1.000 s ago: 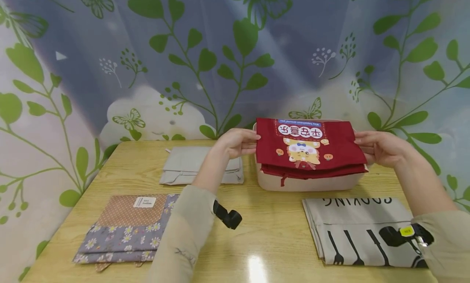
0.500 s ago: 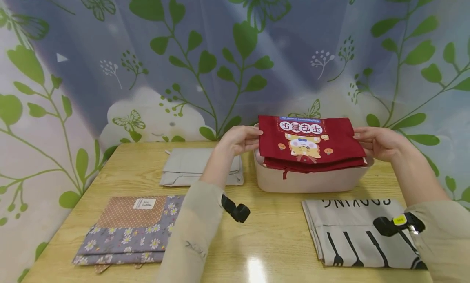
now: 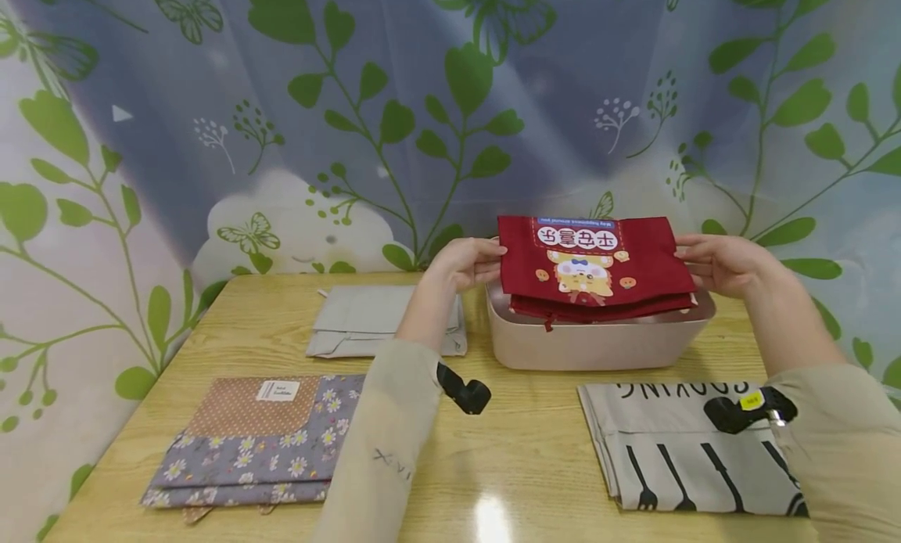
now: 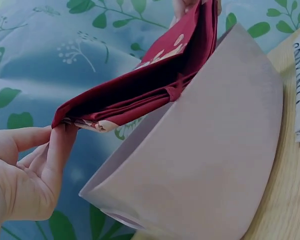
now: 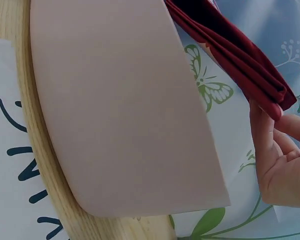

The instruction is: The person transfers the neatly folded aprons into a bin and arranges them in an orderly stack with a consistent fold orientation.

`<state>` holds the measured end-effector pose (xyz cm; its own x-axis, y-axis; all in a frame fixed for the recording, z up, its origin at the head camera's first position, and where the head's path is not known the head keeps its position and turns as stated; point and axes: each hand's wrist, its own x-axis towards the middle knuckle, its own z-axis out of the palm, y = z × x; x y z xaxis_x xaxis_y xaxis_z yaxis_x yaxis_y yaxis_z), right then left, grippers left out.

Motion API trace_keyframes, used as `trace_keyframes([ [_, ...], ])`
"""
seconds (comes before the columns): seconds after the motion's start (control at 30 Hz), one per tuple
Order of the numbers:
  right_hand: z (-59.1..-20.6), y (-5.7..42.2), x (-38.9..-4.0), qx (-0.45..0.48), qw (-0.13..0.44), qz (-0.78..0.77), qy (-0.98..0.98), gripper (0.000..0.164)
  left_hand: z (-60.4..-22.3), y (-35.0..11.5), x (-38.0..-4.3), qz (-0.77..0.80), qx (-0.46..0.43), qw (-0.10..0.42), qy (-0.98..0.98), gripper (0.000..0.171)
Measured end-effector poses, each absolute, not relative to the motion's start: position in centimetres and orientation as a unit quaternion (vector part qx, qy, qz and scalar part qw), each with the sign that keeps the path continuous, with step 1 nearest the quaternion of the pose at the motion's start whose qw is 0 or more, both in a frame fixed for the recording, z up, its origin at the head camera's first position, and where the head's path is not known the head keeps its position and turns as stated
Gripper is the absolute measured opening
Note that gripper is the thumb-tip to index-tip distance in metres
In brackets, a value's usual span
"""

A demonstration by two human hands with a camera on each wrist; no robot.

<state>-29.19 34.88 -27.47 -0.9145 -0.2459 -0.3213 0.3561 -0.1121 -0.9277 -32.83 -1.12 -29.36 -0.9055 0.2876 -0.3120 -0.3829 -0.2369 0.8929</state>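
Observation:
A folded red apron [image 3: 591, 257] with a cartoon animal and white lettering is held above the mouth of a pale pink bin [image 3: 598, 347]. My left hand [image 3: 464, 263] pinches its left edge between thumb and fingers, and my right hand [image 3: 725, 265] pinches the right edge. In the left wrist view, the apron's folded layers [image 4: 135, 95] sag over the bin's rim, and a short red strap hangs from them. The right wrist view has the apron's end [image 5: 255, 75] between thumb and fingers, apart from the bin wall [image 5: 125, 110]. The bin's floor is hidden.
On the wooden table [image 3: 521, 457] lie a folded grey cloth [image 3: 366, 312] at the back left, a folded floral apron [image 3: 260, 441] at the front left, and a folded grey apron [image 3: 690, 449] printed with cutlery at the front right. A leaf-patterned curtain [image 3: 394, 97] hangs behind.
Both hands have raised the red apron a little off the bin, and more of the bin's rim and inner wall shows below it. The other folded cloths have stayed put.

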Motion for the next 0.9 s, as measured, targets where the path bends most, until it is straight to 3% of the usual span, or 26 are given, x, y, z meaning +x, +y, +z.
trace_keyframes([
  [0.5,-28.3,34.9,-29.9,0.053,0.198,-0.688,0.696,0.033,-29.9,0.0,-33.0,0.771,-0.065,0.190,0.604,0.034],
  [0.7,-27.9,34.5,-29.6,0.067,0.161,-0.666,0.725,0.016,-29.7,0.1,-32.9,0.747,-0.060,0.168,0.640,0.032],
  [0.9,-27.2,34.1,-29.0,0.081,0.121,-0.681,0.718,0.012,-28.9,-0.2,-32.4,0.708,-0.023,0.125,0.695,0.033],
])
